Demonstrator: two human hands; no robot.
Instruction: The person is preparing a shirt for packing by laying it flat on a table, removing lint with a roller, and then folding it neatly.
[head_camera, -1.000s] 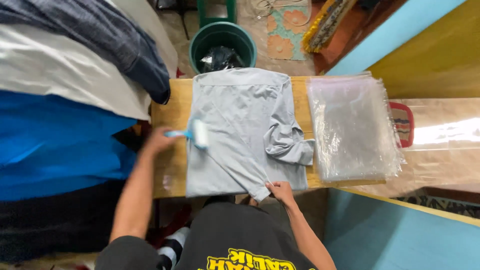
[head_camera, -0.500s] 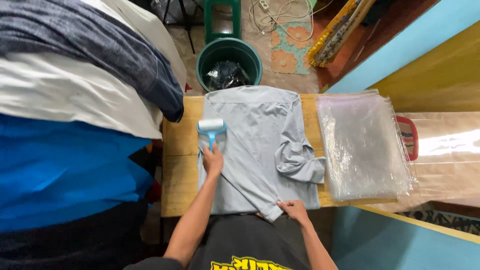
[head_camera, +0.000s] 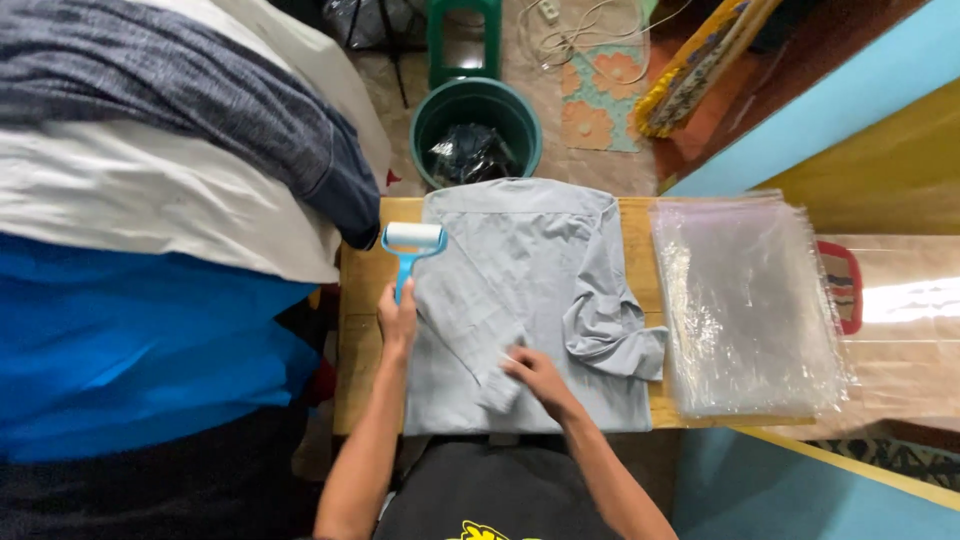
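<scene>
Fingers of the left hand (head_camera: 397, 320) are wrapped tight around the stem of the blue-handled lint roller with a white adhesive drum (head_camera: 411, 250); those of the right hand (head_camera: 533, 373) lie flat and slightly spread, holding nothing, pressing down on the folded sleeve of the pale grey long-sleeved shirt (head_camera: 530, 300). The shirt lies folded on the small wooden table (head_camera: 364, 290), sleeves crossed over the body. The roller drum sits at the shirt's left edge, near the shoulder — half over bare wood.

Step in hand, by judgement: cleaning lint off the cloth while the free hand pins it. The next stroke calls for steady downward pressure and a taut fabric under the palm.

A stack of clear plastic bags (head_camera: 745, 300) lies just right of the shirt; a green bucket (head_camera: 476, 125) stands beyond the table; piled garments (head_camera: 150, 200) lie at left.
</scene>
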